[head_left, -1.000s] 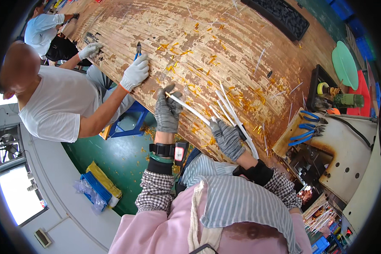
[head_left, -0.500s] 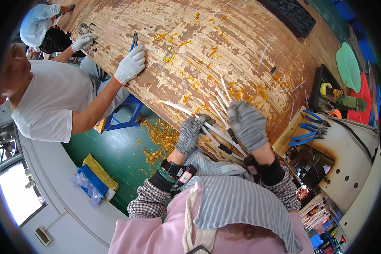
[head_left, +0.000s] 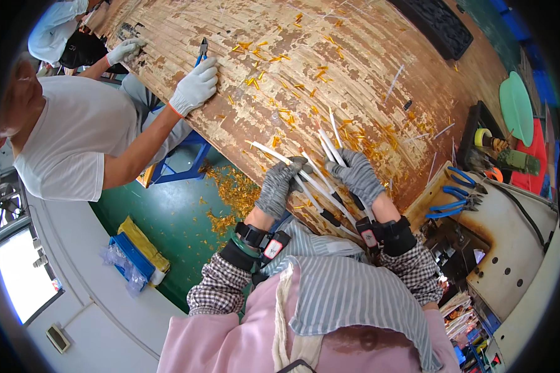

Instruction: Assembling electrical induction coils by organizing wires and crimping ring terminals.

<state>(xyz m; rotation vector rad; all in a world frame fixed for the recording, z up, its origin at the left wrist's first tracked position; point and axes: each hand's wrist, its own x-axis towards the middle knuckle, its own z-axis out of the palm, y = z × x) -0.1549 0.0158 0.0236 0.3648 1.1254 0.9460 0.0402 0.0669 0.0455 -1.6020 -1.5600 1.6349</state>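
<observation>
Several white cables (head_left: 318,186) with black sleeve sections fan out over the near edge of the wooden table, in front of my body. My left hand (head_left: 279,190), in a grey knit glove, is closed with thumb and fingers pinched round one white cable (head_left: 269,151), whose tip points to the far left. To its right, my gloved right hand (head_left: 357,176) closes round other white cables (head_left: 330,147), their ends sticking out past the fingers. The fingertips of the right hand are partly hidden. Both forearms wear dark wrist bands with small devices.
Small yellow-gold tube pieces (head_left: 295,93) lie scattered over the worn table (head_left: 186,37). At the left, a co-worker's white-gloved hand (head_left: 195,87) holds cutting pliers (head_left: 203,50). Blue-handled pliers (head_left: 452,202) rest on a machine at right, near a green basin (head_left: 516,109). A black tray (head_left: 434,28) lies farther off.
My right hand has turned and shifted slightly left on the cables, bringing its wrist device into sight. The left hand keeps its pinch. The whole view has shifted slightly.
</observation>
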